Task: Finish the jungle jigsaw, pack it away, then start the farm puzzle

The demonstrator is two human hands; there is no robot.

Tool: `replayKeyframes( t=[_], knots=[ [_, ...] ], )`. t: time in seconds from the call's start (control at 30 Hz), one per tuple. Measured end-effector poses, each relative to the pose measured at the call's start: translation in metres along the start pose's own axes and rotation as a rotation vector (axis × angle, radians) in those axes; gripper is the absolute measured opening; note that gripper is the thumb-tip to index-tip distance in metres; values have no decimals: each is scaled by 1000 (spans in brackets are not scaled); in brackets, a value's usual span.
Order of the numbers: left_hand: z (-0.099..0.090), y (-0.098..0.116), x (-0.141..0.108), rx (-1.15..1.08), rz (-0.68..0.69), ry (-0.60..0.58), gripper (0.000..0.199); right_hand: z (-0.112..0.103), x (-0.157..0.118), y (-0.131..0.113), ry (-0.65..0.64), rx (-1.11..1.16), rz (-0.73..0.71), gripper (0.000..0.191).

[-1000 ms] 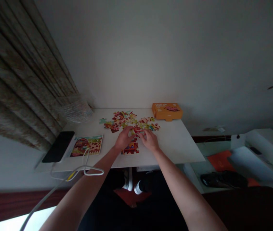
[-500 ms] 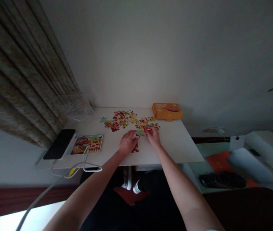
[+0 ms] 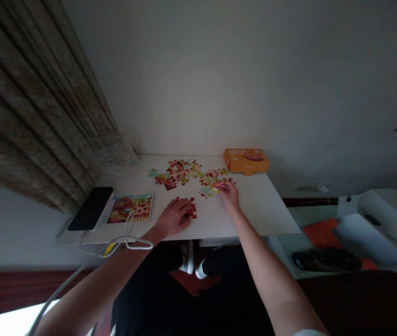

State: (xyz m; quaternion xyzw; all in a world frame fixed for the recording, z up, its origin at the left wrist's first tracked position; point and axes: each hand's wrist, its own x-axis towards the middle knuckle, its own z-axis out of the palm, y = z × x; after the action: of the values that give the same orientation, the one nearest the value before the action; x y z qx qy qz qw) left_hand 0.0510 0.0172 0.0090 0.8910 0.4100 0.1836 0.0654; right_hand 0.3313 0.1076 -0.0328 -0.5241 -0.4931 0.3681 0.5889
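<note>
On the white table (image 3: 261,210), my left hand (image 3: 175,216) rests over a few joined red puzzle pieces (image 3: 192,208), partly covering them; its fingers are spread. A red and white puzzle piece (image 3: 219,185) is pinched in my right hand (image 3: 229,193), at the near edge of the right-hand heap of loose pieces (image 3: 212,175). Just left of that hand lies a pale green piece (image 3: 205,191). Another heap of mixed pieces (image 3: 177,172) spreads out beyond my left hand.
An orange puzzle box (image 3: 247,161) stands at the back right. To the left are a picture card (image 3: 130,208), a black phone (image 3: 91,208), a white cable (image 3: 138,244) and a clear plastic bag (image 3: 116,158). A wall rises behind the table.
My left hand has moved left and toward me, over the joined red pieces. My right hand has shifted slightly right, with the red and white piece lifted in its fingers.
</note>
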Motion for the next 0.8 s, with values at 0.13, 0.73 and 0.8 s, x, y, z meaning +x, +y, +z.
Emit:
replayKeyframes(
  t=[0.13, 0.73, 0.8],
  knots=[
    [1, 3, 1, -6, 5, -2, 43, -4, 2, -5, -64, -12, 8, 44],
    [-2, 8, 2, -25, 12, 14, 40, 28, -17, -29, -762, -394, -36, 18],
    [-3, 8, 2, -21, 17, 11, 43, 35, -17, -32, -753, -442, -76, 20]
  ],
)
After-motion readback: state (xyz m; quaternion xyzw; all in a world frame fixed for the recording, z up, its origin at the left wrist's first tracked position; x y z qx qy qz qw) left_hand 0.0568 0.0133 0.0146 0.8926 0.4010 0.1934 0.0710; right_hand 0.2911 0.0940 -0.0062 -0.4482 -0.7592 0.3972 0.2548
